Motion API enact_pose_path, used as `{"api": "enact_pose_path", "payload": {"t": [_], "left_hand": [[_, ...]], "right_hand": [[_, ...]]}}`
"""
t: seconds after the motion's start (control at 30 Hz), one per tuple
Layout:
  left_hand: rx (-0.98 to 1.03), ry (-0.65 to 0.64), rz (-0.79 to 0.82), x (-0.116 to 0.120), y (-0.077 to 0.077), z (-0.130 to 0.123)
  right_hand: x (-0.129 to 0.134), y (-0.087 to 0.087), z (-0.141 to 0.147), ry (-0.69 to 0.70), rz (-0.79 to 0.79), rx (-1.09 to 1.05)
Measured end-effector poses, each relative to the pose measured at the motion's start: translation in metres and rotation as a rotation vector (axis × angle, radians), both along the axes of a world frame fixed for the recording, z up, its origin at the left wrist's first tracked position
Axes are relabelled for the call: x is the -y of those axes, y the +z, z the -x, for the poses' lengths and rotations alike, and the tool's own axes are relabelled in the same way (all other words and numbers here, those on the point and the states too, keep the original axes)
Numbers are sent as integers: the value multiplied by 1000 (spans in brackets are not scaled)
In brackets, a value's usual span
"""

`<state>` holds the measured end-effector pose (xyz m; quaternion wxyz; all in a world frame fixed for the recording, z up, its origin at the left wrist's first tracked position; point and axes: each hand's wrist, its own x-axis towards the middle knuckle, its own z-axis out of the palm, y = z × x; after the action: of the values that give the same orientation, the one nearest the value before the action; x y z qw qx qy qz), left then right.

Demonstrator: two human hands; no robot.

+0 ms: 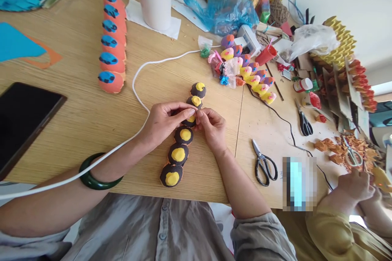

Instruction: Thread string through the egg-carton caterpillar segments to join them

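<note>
A strip of several black bumps with yellow tops (178, 154) lies on the wooden table, running from near the front edge toward the middle. Over its upper part, my left hand (167, 120) has thumb and index finger pinched together, with a green bangle (99, 171) on that forearm. My right hand (212, 126) meets it from the other side, also in a pinch. The fingertips of both hands touch or nearly touch above the third bump. Whatever lies between them is too small to make out.
An orange strip with blue tops (113, 61), a dark tablet (29, 118) and a white bottle (154, 0) surround the work. A white cable (137, 98) crosses my left forearm. Black scissors (263, 163) lie right. Another person's hands (357, 187) are at the far right.
</note>
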<state>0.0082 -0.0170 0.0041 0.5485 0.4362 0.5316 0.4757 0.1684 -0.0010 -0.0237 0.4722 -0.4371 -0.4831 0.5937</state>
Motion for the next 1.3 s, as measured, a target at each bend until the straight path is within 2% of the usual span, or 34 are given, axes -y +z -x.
{"api": "enact_pose_path", "payload": {"t": [0.13,0.27,0.57,0.87,1.13,1.3], "left_hand": [[55,39,87,-1,2,-1],[91,44,117,-2,4,-2],[158,4,156,-3,5,-3],[151,-39,136,-3,1,-3],[-12,-85,43,0,-2,1],[-16,-76,31,0,-3,2]], "right_hand": [[0,1,-1,-22,-44,-6],[1,1,-4,-53,-176,54],[2,7,-6,4,-381,248],[-1,-2,-8,4,-350,201],[-1,-5,-5,-10,-381,169],[0,-8,-5,0,-378,155]]}}
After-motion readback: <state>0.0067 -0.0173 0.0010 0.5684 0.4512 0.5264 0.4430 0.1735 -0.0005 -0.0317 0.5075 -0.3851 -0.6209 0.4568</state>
